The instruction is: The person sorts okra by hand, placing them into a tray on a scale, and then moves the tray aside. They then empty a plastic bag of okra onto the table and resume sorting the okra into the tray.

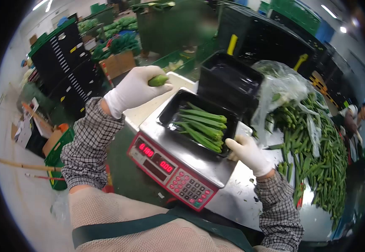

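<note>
Gripping: right hand (247, 153), white-gloved, fingers closed on the near right corner of the black tray (170, 112), probably to steady it on the platform. Left hand (134, 90), also gloved, is closed around one okra pod (158, 80), raised above and left of the tray and clear of the platform, so it adds no load.

Scale (182, 185): red digits lit, keypad facing the person. Tray sits squarely on its platform.

Batch of okra (201, 126) in the tray: green, slender, ridged, laid roughly parallel.

Behind: stack of empty trays (233, 77), tilted, within reach.

Right: loose okra pile (325, 159) on steel table (238, 198), with a crumpled clear bag (281, 86). Far right: another person (356, 115).
</note>
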Demonstrator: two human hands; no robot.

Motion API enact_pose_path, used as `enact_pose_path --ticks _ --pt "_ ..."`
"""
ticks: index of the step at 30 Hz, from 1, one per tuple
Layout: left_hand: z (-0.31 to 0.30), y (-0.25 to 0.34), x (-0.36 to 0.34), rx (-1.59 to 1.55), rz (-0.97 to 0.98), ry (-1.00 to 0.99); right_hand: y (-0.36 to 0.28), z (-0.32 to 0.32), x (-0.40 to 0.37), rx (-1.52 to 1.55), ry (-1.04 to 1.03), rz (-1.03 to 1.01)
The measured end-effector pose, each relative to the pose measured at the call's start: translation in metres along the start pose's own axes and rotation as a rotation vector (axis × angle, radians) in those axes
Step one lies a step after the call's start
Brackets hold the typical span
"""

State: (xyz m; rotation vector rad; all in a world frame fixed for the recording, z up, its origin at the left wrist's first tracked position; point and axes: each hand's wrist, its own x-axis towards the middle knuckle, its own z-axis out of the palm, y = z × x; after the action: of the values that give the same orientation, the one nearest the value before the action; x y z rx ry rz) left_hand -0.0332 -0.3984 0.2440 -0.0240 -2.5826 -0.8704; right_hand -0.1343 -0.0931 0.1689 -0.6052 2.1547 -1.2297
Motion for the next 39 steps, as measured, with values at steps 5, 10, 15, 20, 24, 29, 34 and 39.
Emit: enact_pose_path --ticks 5,10,15,20,24,29,34,39 --pt "0.034 0.012 0.029 -0.201 0.049 -0.040 0.030 -0.013 -0.017 0.239 0.085 -0.066" --pt "0.089 0.034 0.078 -0.045 0.397 -0.049 0.068 -0.065 -0.116 0.486 0.308 -0.012" --pt "0.146 0.029 0.133 0.276 0.527 -0.159 0.156 -0.115 -0.252 0.471 0.906 0.076" --pt "0.152 0.047 0.161 0.568 0.355 -0.286 0.266 -0.160 -0.409 0.442 1.468 0.364" --pt "0.136 0.066 0.161 0.541 0.248 -0.281 0.349 -0.189 -0.479 0.579 1.798 0.519" --pt "0.089 0.067 0.153 0.320 0.305 0.003 0.433 -0.217 -0.517 0.726 1.875 0.460" --pt "0.056 0.083 0.072 0.313 0.212 0.102 0.436 -0.227 -0.520 -0.072 1.925 0.765" --pt "0.106 0.073 -0.015 0.348 0.152 -0.156 0.389 -0.226 -0.450 -0.218 1.846 0.321"
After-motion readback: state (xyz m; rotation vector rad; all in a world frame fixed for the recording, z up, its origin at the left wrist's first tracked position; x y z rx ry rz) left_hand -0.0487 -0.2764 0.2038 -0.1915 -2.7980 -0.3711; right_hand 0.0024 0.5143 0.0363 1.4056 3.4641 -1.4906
